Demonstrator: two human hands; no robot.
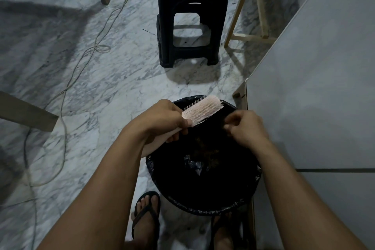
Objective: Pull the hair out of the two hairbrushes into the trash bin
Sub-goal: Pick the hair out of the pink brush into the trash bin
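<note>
A pale pink hairbrush (pixel 203 110) with fine bristles is held over the trash bin (pixel 205 207), which is lined with a black bag. My left hand (pixel 164 119) grips the brush by its handle, bristles facing right and up. My right hand (pixel 246 126) hovers just right of the brush head with fingertips pinched together over the bin; dark strands seem to hang from them, hard to make out against the black bag. A clump of brownish hair (pixel 207 150) lies inside the bin. Only one brush is in view.
A black plastic stool (pixel 190 16) stands on the marble floor beyond the bin. A grey table top (pixel 316 87) borders the bin on the right. A cable (pixel 67 87) snakes across the floor at left. My feet in flip-flops (pixel 146 213) stand beside the bin.
</note>
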